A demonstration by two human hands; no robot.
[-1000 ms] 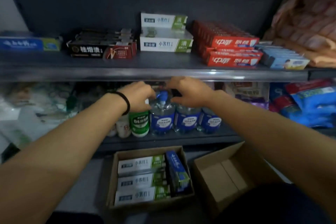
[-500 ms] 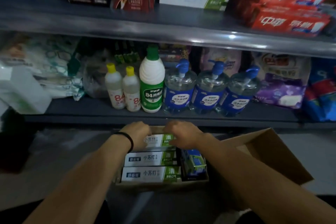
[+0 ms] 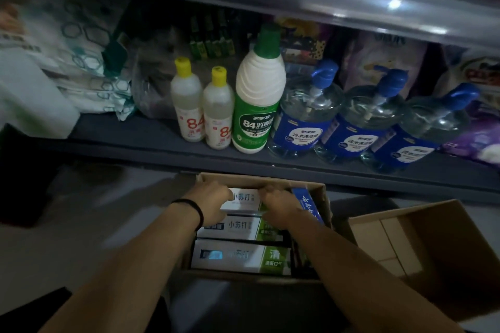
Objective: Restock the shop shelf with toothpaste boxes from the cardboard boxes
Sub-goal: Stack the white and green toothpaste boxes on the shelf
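With the left hand [image 3: 213, 204] and right hand [image 3: 278, 201] clamped on the far white-and-green toothpaste box [image 3: 243, 200] in the brown cardboard carton [image 3: 259, 180], a crooked lift could snag the upright blue box [image 3: 308, 207] just right.

The two small clear bottles with yellow caps [image 3: 186, 105] each show a red "84". The big white bottle with a green cap [image 3: 258, 94] says "84消毒液". The white and green toothpaste boxes [image 3: 240, 227] say "小苏打"; the nearest one also shows "清".

toothpaste boxes [image 3: 240, 255]: white, green end panel. cardboard box [image 3: 259, 180]: brown. large bottle [image 3: 257, 105]: white, green cap and label. pump bottles [image 3: 305, 116]: clear, blue labels. wristband [image 3: 193, 208]: black.
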